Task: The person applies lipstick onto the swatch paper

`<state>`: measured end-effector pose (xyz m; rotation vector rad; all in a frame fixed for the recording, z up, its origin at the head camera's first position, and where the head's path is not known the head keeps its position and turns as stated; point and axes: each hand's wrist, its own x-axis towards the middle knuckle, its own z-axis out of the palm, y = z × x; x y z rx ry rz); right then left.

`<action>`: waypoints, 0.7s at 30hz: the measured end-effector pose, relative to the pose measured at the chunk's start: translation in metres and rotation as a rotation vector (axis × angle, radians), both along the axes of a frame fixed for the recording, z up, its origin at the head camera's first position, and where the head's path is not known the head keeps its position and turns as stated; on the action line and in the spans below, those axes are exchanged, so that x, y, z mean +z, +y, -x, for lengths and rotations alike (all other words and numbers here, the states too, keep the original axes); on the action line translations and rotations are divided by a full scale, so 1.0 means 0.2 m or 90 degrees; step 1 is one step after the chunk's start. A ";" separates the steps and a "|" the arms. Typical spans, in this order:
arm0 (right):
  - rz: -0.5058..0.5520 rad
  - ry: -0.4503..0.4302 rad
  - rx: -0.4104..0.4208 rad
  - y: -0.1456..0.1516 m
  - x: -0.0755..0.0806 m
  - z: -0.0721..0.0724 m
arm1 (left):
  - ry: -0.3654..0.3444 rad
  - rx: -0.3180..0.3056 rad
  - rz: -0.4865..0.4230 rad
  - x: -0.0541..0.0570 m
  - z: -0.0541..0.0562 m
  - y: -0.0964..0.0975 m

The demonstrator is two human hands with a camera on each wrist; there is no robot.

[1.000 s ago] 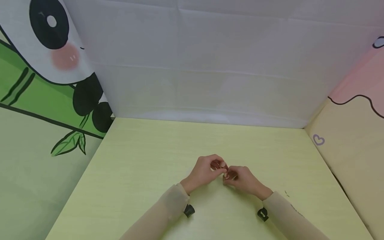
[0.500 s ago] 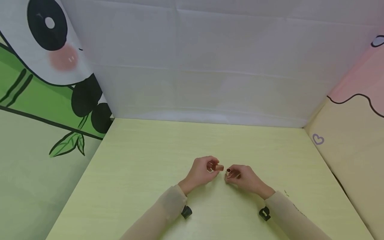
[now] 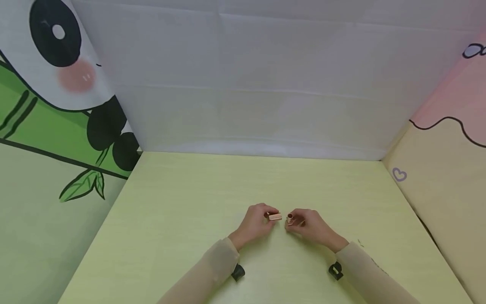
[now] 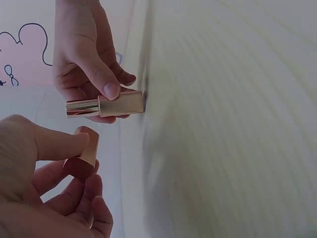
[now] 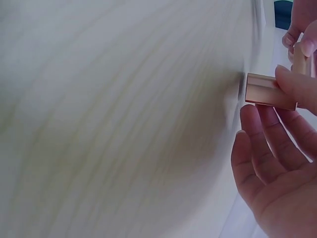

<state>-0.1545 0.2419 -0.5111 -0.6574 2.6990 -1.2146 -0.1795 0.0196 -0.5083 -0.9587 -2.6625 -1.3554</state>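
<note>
My left hand (image 3: 255,223) pinches a rose-gold lipstick cap (image 3: 275,216) between thumb and fingers; it lies roughly level and points toward the right hand. Opposite it, my right hand (image 3: 308,226) holds the lipstick tube (image 4: 121,103) upright, with its round shiny inner collar on top and the squared base below. In the right wrist view the thumb lies across the base (image 5: 262,91), with the fingers behind it. A small gap separates cap and tube. The left wrist view shows the cap (image 4: 84,153) beside the tube's collar end.
Both hands are over a pale yellow table (image 3: 190,190). A white sheet (image 3: 247,84) rises behind it, with a printed cartoon panel (image 3: 68,97) on the left and a pink and cream panel (image 3: 448,169) on the right. Each wrist wears a black camera mount (image 3: 336,270).
Cap and tube were together between the two hands, then came apart. The left hand has drawn back left with the cap and turned it; the right hand keeps the tube nearly in place.
</note>
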 end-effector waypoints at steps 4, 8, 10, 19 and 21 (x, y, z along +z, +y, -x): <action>0.005 0.004 0.003 0.00 0.00 0.01 | -0.005 0.020 -0.024 -0.02 -0.01 0.00; 0.003 0.010 -0.004 0.00 0.00 0.01 | -0.033 0.019 -0.034 -0.03 -0.01 0.01; -0.002 0.009 -0.007 0.01 0.00 0.01 | -0.036 0.016 -0.028 -0.03 -0.01 0.02; -0.007 -0.002 -0.008 0.03 0.00 -0.02 | -0.001 0.008 0.007 -0.05 -0.02 0.05; -0.004 -0.003 -0.006 0.03 -0.01 -0.02 | -0.020 0.005 -0.006 -0.06 -0.02 0.06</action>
